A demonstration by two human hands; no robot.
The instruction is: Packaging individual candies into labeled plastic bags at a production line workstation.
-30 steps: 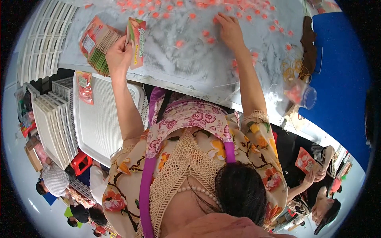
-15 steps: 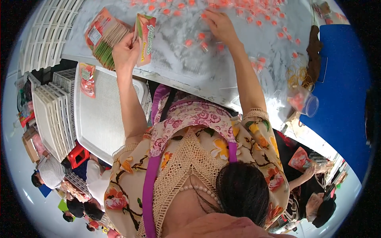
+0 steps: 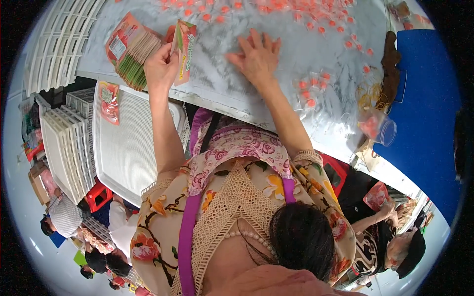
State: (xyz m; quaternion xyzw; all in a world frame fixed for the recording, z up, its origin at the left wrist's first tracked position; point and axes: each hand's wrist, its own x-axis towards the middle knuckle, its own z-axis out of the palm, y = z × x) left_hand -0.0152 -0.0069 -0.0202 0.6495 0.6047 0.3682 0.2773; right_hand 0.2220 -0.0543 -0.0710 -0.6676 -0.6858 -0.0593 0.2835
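Note:
My left hand (image 3: pixel 162 68) is closed on an upright printed pouch (image 3: pixel 185 52), coloured red, green and pink, above the table's front edge. Beside that hand, on the left, lies a fanned stack of similar flat pouches (image 3: pixel 136 56). Over the grey tabletop (image 3: pixel 217 79), my right hand (image 3: pixel 257 58) has its fingers spread and holds nothing. Whether its palm touches the surface I cannot tell. To its right is a small cluster of clear-wrapped orange-red sweets (image 3: pixel 311 90). A larger heap of the same sweets (image 3: pixel 301 9) spreads along the far side.
A white perforated tray (image 3: pixel 128 143) carrying one filled red pouch (image 3: pixel 108 102) is left of my body. White crates (image 3: pixel 61 143) are stacked beyond it. Rubber bands (image 3: pixel 373 98) and a clear plastic tub (image 3: pixel 382 128) lie at right. Another person's hand (image 3: pixel 387 212) works at lower right.
My right hand has moved left and nearer, its fingers now spread. The sweets near the table's middle are gone from there, and more lie in the cluster at right. My left hand shifted slightly right.

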